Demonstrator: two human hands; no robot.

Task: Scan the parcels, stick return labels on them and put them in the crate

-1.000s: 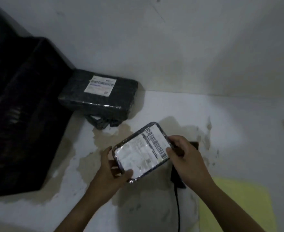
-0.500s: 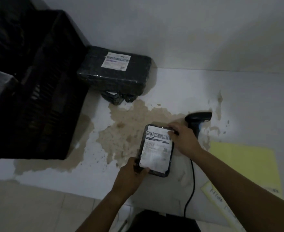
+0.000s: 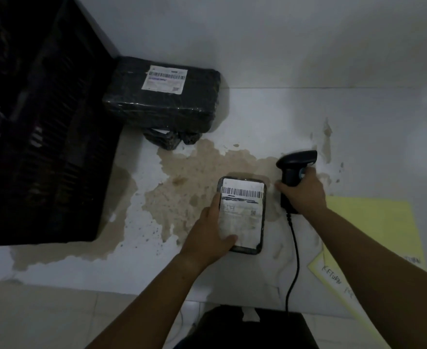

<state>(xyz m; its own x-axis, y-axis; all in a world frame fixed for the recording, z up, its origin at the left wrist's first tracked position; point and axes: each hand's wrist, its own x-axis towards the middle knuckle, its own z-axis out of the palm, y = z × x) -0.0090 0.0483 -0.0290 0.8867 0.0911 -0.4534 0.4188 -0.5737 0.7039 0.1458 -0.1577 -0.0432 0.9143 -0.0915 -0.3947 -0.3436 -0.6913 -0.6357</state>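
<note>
Head view, scanning step. My left hand [image 3: 207, 235] holds the small parcel [image 3: 241, 217] flat on the white table [image 3: 308, 117]. The fingers lie along the parcel's left edge and the thumb is pressed over the lower corner of its shipping label [image 3: 242, 210]. I read this grip as keeping the barcode [image 3: 241, 192], at the parcel's 12 o'clock end, face up and uncovered. At 2 o'clock, just beside the parcel, my right hand [image 3: 301, 195] is curled firmly round the handle of the barcode scanner [image 3: 296, 162], whose head projects beyond the knuckles toward 12 o'clock. I cannot tell whether the trigger is pressed. The cable [image 3: 294, 260] trails toward 6 o'clock and over the table edge, which I judge leaves enough slack for a lift. The black crate [image 3: 38, 122] fills the 9 to 10 o'clock side, well apart from the held parcel but on the left hand's side for the final drop. At 11 o'clock the larger black parcel [image 3: 164, 104] lies label up, close against the crate's corner, resting on a smaller black-wrapped bundle [image 3: 169, 138]; I take both to be waiting their turn. Yellow sheets [image 3: 373, 222] lie at 3 to 4 o'clock, partly under my right forearm, and the nearer one carries handwriting. I judge them to be the return labels. The scan appears imminent, and labelling and crating are not yet done.
</note>
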